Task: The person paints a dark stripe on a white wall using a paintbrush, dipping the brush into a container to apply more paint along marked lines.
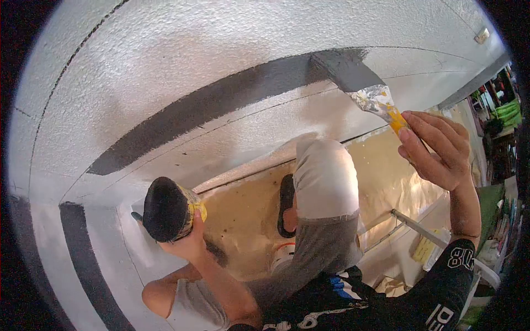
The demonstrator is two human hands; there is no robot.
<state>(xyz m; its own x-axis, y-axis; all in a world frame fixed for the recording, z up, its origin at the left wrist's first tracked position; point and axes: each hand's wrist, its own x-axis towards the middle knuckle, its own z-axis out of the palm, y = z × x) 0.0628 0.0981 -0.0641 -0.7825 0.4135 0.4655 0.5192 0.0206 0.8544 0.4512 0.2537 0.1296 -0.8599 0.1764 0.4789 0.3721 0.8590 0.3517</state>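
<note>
Right of centre in the frame, the right hand (441, 149) pinches a brush (372, 98) by its handle; the long axis slants to the upper left, bristles (342, 69) against a grey stripe (221, 102) on the wall (193, 38). Lower left, well apart, the left hand (185, 243) clasps a dark pot (164, 212); a bent knee (326, 171) stands between, below the stripe
</note>
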